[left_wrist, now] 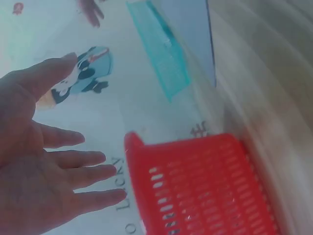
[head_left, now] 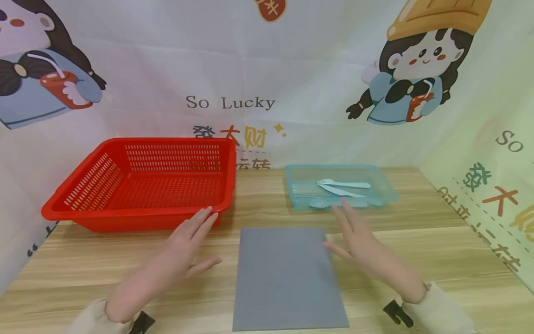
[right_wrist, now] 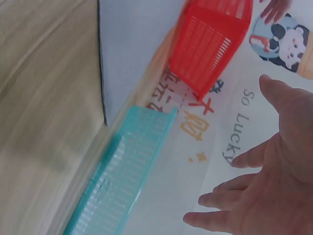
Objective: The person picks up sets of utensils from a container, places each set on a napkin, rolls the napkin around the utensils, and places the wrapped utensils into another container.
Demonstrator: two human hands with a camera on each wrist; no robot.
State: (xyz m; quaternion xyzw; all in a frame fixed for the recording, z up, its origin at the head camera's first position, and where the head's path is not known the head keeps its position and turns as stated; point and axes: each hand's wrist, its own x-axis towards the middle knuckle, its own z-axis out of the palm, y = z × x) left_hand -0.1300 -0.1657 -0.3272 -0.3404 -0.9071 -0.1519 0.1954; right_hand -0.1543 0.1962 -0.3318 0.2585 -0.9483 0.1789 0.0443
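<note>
My left hand (head_left: 177, 253) hovers with straight, spread fingers near the front right corner of a red plastic basket (head_left: 146, 212); it holds nothing. On the other side, my right hand (head_left: 362, 243) is also spread and holds nothing, just in front of a small light-blue basket (head_left: 300, 202). Inside that basket lie a pale fork (head_left: 348, 184) and a pale knife (head_left: 340, 191); anything beneath them is hard to make out. Between the hands a grey rectangular mat (head_left: 288, 278) lies flat. Both palms show in the wrist views, the left palm (left_wrist: 44, 166) and the right palm (right_wrist: 274, 181).
All of this stands on a wood-grain table (head_left: 200, 301). A white printed cloth (head_left: 317, 93) with cartoon figures and lettering hangs behind the table and along its sides. The red basket takes up the back left, the light-blue one the back right.
</note>
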